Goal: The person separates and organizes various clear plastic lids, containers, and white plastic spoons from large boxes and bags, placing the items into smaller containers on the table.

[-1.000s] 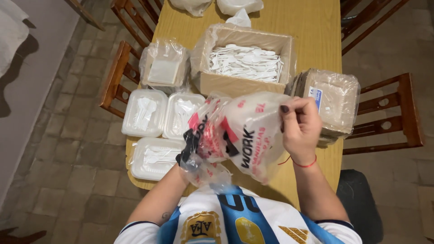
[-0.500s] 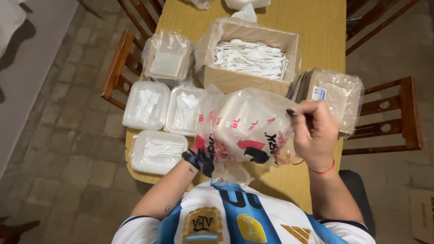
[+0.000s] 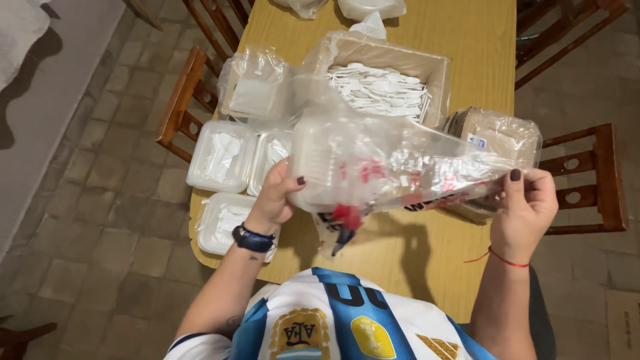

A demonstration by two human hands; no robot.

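I hold a clear plastic bag with red and black print stretched sideways above the wooden table. A white foam container shows through the bag's left half. My left hand grips the bag's left end around that container. My right hand pinches the bag's right edge. Under the bag, near my right hand, lies a wrapped stack of brown trays.
A cardboard box of white plastic cutlery stands at the table's middle. Three closed white foam containers sit at the left edge, a bagged one behind them. Wooden chairs stand on both sides of the table; the floor is tiled.
The bag was bunched upright between both hands; now my hands have moved apart and the bag is pulled out flat and horizontal, with my right hand farther right.
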